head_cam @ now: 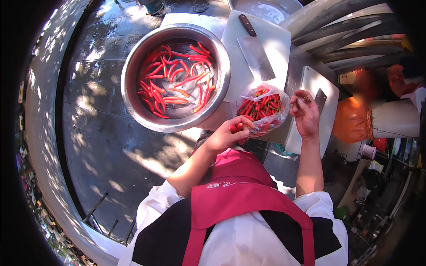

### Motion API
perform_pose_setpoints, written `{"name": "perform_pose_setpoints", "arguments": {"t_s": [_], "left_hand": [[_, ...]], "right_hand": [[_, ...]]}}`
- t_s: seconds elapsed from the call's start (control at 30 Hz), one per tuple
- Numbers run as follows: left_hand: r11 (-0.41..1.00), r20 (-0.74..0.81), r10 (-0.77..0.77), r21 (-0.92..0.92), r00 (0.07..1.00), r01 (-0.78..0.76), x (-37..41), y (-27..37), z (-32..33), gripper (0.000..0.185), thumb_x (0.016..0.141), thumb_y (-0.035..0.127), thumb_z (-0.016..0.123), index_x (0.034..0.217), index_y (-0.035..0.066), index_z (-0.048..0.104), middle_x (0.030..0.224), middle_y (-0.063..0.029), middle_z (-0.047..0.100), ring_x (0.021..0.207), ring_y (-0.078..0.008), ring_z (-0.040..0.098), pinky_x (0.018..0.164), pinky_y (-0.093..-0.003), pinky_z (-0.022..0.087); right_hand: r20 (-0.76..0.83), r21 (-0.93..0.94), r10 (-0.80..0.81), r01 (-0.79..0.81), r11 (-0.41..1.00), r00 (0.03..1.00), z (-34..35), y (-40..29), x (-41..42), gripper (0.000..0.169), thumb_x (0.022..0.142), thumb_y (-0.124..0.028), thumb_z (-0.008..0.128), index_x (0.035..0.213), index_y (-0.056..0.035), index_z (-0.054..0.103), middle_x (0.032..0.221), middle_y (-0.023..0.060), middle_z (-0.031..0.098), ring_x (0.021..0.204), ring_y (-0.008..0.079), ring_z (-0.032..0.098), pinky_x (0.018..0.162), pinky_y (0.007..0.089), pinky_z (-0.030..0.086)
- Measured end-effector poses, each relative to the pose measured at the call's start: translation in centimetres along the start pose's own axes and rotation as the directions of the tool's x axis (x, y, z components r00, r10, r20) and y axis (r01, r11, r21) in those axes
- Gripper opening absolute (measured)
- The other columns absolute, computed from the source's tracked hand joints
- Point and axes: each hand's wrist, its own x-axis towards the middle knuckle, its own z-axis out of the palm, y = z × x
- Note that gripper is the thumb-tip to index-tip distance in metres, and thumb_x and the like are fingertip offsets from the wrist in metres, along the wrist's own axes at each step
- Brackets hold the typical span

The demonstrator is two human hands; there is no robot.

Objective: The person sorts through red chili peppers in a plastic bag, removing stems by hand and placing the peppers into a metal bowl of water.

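Observation:
My left hand has a few red chillies held in its fingers, at the near left edge of a clear plastic bag. The bag is open and full of small red chillies with green stems. To the right of it my right hand is raised with bent fingers; whether something small is pinched there cannot be made out. A large steel basin stands left of the bag. Many red chillies lie in it, seemingly in water.
Beyond the bag, a cleaver lies on a white cutting board. Farther right, a second white board bears another blade. An orange plastic bag is at the right. Wet paving extends to the left; a metal basin is at the top.

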Motion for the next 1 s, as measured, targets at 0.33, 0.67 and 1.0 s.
{"name": "perform_pose_setpoints", "arguments": {"t_s": [0.33,0.67,1.0], "left_hand": [[0.982,-0.183,-0.016,0.182,0.983,0.050,0.1,0.0,0.6,0.015,0.089,0.018,0.057,0.078,0.008,0.054,0.060,0.0082,0.041,0.052,0.0001,0.034,0.044,-0.0177,0.023],[0.900,-0.087,0.115,0.430,0.990,-0.067,2.3,-1.6,0.1,0.020,0.086,0.018,0.060,0.072,0.004,0.054,0.064,0.0061,0.044,0.062,-0.0027,0.038,0.055,-0.0209,0.033],[0.830,-0.289,0.104,0.553,0.952,0.077,6.1,-2.9,1.1,0.021,0.084,0.016,0.057,0.099,0.000,0.055,0.086,-0.0111,0.063,0.084,-0.0160,0.061,0.075,-0.0285,0.048]], "right_hand": [[-0.054,-0.982,0.026,-0.048,-0.182,0.998,0.0,5.0,2.0,0.020,0.076,-0.026,0.062,0.082,-0.0072,0.063,0.082,0.0153,0.064,0.077,0.0344,0.062,0.066,0.0452,0.048],[-0.078,-0.861,0.190,0.030,-0.507,0.979,0.9,5.2,3.0,0.016,0.080,-0.017,0.050,0.082,-0.0079,0.063,0.083,0.0145,0.066,0.078,0.0310,0.065,0.068,0.0418,0.050],[0.026,-0.978,0.123,0.051,-0.203,0.992,0.2,3.9,0.9,0.022,0.079,-0.026,0.060,0.088,-0.0063,0.058,0.074,0.0154,0.064,0.075,0.0325,0.063,0.067,0.0425,0.048]]}}
